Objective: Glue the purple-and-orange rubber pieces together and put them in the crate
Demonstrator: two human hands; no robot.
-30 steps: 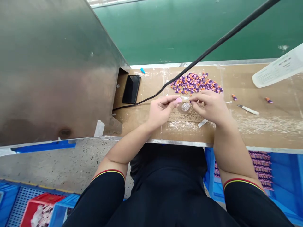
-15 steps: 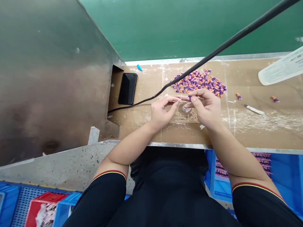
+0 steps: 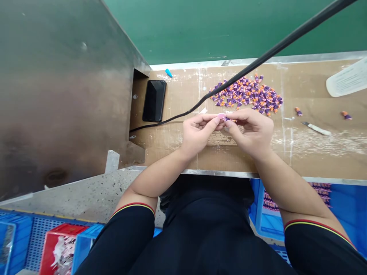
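Left hand point(image 3: 197, 133) and right hand point(image 3: 252, 131) drawn together, grips pinching small purple piece point(image 3: 227, 118), metal bench edge point(image 3: 218, 173) below

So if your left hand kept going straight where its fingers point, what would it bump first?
Probably the small purple-and-orange piece at the fingertips of the right hand, just ahead of the left hand; they may already touch.

No legible words anywhere, lines of small print on a white card point(image 3: 348, 79) at the table's point(image 3: 229, 160) far right, too small and blurred to read, a red box point(image 3: 61, 244) with only a pale printed pattern
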